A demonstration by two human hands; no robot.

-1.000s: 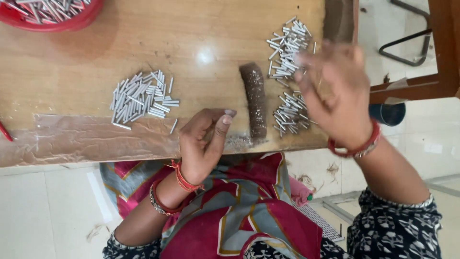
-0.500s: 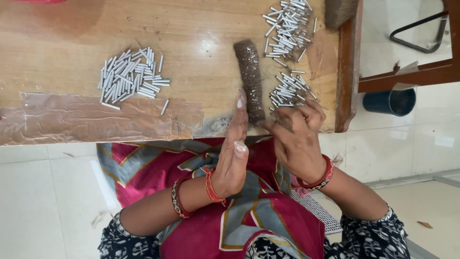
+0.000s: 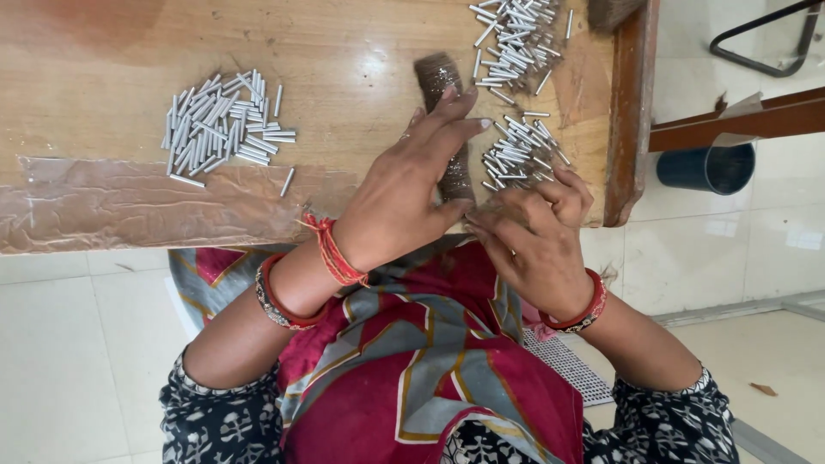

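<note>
Small home workshop is indicated: worn wooden desk (image 3: 103, 51), sorted piles of metal tubes (image 3: 219, 129), tiled floor (image 3: 69, 361).

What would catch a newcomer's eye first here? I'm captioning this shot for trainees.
The left hand lies flat over a dark brown fuzzy roll at the wooden table's near edge, beside the curled right hand. Heaps of short silvery metal tubes lie left and right of them.

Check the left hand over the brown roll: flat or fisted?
Flat. The left hand lies palm down with fingers stretched across the brown roll on the wooden table.
</note>
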